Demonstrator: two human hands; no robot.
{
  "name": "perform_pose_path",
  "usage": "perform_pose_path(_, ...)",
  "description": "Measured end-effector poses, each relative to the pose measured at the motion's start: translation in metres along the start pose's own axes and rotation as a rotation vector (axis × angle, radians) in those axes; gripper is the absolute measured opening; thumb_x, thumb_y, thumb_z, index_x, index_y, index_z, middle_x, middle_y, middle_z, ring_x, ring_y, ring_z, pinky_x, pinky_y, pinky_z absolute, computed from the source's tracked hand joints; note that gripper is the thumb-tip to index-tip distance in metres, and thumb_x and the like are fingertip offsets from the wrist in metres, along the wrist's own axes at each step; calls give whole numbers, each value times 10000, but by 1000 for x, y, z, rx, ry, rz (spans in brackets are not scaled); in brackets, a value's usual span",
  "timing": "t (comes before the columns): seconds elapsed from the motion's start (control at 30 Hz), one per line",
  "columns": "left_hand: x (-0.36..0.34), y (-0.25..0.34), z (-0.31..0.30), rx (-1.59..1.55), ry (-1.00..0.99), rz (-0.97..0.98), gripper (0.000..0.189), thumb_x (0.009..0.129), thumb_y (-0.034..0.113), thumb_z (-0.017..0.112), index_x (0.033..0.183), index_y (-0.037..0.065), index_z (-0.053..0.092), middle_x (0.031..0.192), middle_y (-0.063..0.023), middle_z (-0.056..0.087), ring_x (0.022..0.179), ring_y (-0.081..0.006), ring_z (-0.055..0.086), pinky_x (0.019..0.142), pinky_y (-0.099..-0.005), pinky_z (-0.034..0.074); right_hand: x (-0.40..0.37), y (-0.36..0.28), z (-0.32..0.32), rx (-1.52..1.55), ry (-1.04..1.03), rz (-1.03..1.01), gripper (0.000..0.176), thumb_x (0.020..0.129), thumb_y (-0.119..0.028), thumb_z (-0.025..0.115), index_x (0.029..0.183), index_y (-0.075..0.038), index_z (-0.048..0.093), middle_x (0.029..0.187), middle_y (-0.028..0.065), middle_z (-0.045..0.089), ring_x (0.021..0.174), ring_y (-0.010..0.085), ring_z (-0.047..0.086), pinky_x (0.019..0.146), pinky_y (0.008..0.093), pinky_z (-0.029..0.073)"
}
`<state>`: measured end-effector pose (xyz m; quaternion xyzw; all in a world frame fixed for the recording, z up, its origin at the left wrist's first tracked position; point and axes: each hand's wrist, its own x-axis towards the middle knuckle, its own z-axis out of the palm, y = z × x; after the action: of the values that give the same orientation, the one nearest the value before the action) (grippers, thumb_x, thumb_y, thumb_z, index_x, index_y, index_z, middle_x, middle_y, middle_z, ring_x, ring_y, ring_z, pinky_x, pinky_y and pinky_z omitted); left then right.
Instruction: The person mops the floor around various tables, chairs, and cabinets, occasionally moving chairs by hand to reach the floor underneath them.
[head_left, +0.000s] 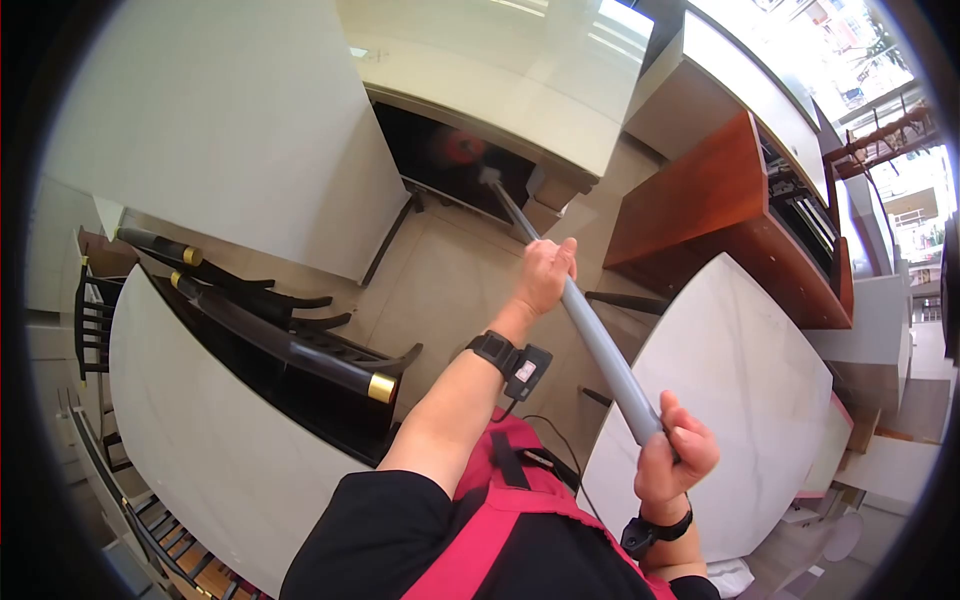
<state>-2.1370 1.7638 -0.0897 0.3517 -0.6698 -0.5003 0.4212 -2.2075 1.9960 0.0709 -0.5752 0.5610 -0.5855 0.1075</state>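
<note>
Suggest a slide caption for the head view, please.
Left hand and right hand grip a long grey pole that reaches under a white table.

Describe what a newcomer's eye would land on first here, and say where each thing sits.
A long grey pole runs diagonally through the middle, gripped by the left hand halfway up and the right hand at its near end. Its far tip reaches into the dark gap under the white table at the top, beside a blurred red thing. At the left, dark chair legs with gold caps jut out.
</note>
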Motion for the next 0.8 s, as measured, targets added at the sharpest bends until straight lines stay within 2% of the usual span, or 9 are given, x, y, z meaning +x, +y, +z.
perform_pose_path(0.23, -76, 83, 42, -108, -139, -72, 661, 959, 443, 254, 490, 82, 550, 537, -113, 526, 656, -318, 521, 724, -430, 371, -22, -97, -61, -59, 247, -72, 446, 724, 84, 405, 1115, -131, 392, 1060, 164, 488, 817, 264, 571, 770, 406, 485)
perform_pose_path(0.33, -105, 118, 48, -19, -163, 75, 640, 961, 459, 229, 538, 77, 520, 587, -109, 544, 688, -309, 520, 736, -420, 357, -27, -128, -92, -117, 269, -32, 521, 693, 38, 424, 1165, -183, 419, 1138, 110, 490, 761, 229, 555, 720, 378, 475)
perform_pose_path(0.43, -130, 130, 48, 95, -275, 148, 599, 964, 454, 237, 567, 75, 476, 634, -99, 562, 722, -296, 517, 758, -416, 334, -32, -145, -106, -25, 292, -88, 505, 675, -12, 413, 1156, -137, 500, 968, 105, 526, 709, 201, 504, 706, 333, 436)
perform_pose_path(0.47, -138, 133, 48, 136, -253, 240, 603, 964, 437, 267, 528, 56, 433, 588, -115, 530, 660, -321, 501, 678, -416, 358, -34, -151, -110, -2, 326, -83, 477, 668, -26, 413, 1124, -118, 519, 906, 103, 529, 692, 192, 489, 694, 323, 425)
perform_pose_path(0.57, -150, 144, 48, -56, -379, 144, 599, 958, 415, 310, 508, 37, 427, 540, -151, 483, 570, -348, 470, 555, -417, 358, -42, -166, -124, 39, 429, -36, 357, 647, -44, 423, 981, -78, 541, 799, 77, 504, 656, 175, 462, 649, 305, 408)
perform_pose_path(0.6, -155, 150, 53, -111, -301, 128, 589, 951, 387, 355, 492, 24, 422, 506, -174, 438, 499, -366, 434, 472, -424, 329, -36, -172, -124, -101, 525, -24, 242, 613, -42, 441, 848, -82, 482, 732, 43, 429, 619, 157, 414, 613, 272, 392)
perform_pose_path(0.7, -165, 169, 53, -73, -394, 146, 538, 957, 357, 342, 547, 51, 510, 570, -118, 538, 545, -314, 505, 522, -376, 357, -39, -177, -169, 205, 320, -157, 225, 584, -14, 451, 797, -88, 453, 705, 26, 363, 606, 139, 360, 593, 227, 376)
perform_pose_path(0.73, -165, 173, 53, -107, -402, 186, 504, 949, 329, 375, 542, 51, 482, 538, -94, 506, 519, -299, 484, 523, -359, 342, -40, -188, -162, 298, 547, -85, 223, 585, 19, 438, 772, -98, 470, 709, 22, 332, 617, 127, 330, 581, 198, 359)
perform_pose_path(0.8, -162, 181, 51, -99, -397, 270, 492, 948, 311, 377, 535, 57, 461, 526, -83, 487, 506, -289, 467, 526, -348, 331, -35, -195, -165, 446, 617, -161, 231, 590, 47, 419, 760, -99, 480, 722, 21, 340, 626, 118, 327, 580, 199, 358)
